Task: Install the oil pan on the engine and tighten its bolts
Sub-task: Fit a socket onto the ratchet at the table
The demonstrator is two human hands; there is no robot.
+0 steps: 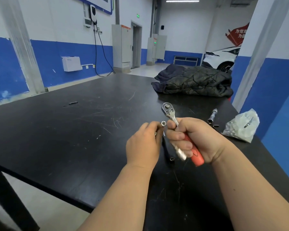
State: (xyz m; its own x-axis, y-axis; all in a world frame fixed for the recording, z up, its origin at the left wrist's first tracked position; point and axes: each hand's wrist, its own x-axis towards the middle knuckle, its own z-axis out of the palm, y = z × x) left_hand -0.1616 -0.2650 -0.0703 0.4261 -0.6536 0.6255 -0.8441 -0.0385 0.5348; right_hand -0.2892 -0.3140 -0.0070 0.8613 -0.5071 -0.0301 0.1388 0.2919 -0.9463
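A wide, scratched black tabletop (73, 139) carries a dark quilted jacket (197, 82) heaped at its far right corner and, nearer along the right edge, a crumpled clear plastic bag (242, 126) of small metal parts. Above the tabletop's near right part the right hand (195, 139) has its fingers (178, 137) clamped round the orange-red handle of a chrome ratchet wrench (170, 113), head tilted up and away; just beside it the left hand (143, 145) pinches a small chrome socket (163, 123) at its fingertips, open end upward. A slim black-handled tool (168, 150) lies on the tabletop under the hands; a short chrome extension bar (212, 116) lies near the bag.
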